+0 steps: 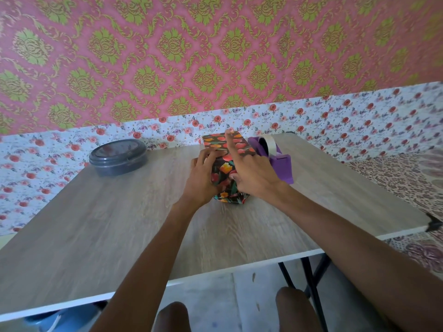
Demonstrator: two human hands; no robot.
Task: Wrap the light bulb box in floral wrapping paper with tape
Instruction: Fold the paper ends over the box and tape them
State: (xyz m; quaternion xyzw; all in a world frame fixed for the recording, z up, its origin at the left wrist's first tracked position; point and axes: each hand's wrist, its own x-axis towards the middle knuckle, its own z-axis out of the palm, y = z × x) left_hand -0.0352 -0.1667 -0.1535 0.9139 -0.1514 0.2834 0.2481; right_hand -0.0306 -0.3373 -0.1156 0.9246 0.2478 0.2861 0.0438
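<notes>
The light bulb box point(221, 167) lies at the centre of the frame, already sleeved in floral wrapping paper point(215, 143), with its long axis running straight away from you, from the middle of the frame up toward the wall. That is what the coming move turns on: the end nearest you, at the lower tip of the parcel, is loose and bunched point(231, 197), not yet folded flat. It sits just below both wrists, so either arm reaches it, though your right is slightly closer.

Your left grip point(202, 173) clasps the parcel's left side, fingers curled over its top edge. Your right grip point(254, 173) lies on top and holds nothing closed. Its forefinger point(230, 143) is straight along the top, pressing the paper down, and the thumb bears on the near part.

The purple tape dispenser point(280, 164) stands just beside the parcel to the right of centre, so your right side is nearer the tape. A dark round container point(117, 156) sits well apart at centre left. The table point(119, 224) is pale wood grain. Behind it hang a flowered cloth point(359, 121) and pink-and-green wallpaper point(167, 56).
</notes>
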